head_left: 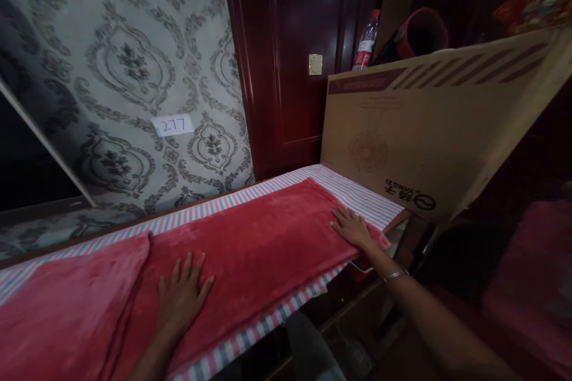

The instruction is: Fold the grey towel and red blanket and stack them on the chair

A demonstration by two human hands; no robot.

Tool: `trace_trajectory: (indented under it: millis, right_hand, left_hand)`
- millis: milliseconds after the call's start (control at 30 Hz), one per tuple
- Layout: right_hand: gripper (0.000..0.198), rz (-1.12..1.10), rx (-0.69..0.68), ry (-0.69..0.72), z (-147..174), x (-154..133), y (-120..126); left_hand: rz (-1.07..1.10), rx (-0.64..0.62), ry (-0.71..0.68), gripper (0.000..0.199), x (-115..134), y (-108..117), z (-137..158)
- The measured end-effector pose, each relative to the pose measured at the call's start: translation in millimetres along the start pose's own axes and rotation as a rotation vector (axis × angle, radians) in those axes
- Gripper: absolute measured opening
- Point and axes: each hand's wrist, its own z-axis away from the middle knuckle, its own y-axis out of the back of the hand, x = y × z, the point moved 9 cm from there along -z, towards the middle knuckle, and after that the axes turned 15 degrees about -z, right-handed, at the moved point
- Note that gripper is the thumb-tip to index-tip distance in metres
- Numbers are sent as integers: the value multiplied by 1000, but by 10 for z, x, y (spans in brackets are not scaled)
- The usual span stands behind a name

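Observation:
A red plush blanket [263, 238] lies folded in a long strip on a table covered with a striped cloth [353, 193]. At the left, a further fold [84, 303] of the same red fabric overlaps the strip. My left hand [182, 294] rests on the strip beside that fold, palm down with fingers spread. Near the strip's right end, my right hand [351, 227] lies flat on the fabric, fingers apart. A silver bangle [395, 275] circles my right wrist. Neither hand grips anything.
A large cardboard box [415, 131] stands past the table's right end, with a plastic bottle [366, 41] behind its top edge. Patterned wallpaper bearing a paper label "277" [173, 125] and a dark red panel [295, 101] rise behind. A dark screen [31, 161] sits at left.

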Motion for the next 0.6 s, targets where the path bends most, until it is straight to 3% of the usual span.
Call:
trace_trajectory:
  millis: [133, 400, 600]
  right_hand:
    - [58, -219, 91, -92, -217, 62, 212]
    - [58, -278, 99, -193, -896, -39, 328]
    - [56, -275, 60, -242, -1269, 5, 208]
  left_hand:
    - [146, -93, -14, 67, -69, -41, -132]
    - [164, -104, -11, 66, -27, 302, -802]
    - [165, -68, 29, 58, -29, 112, -1248]
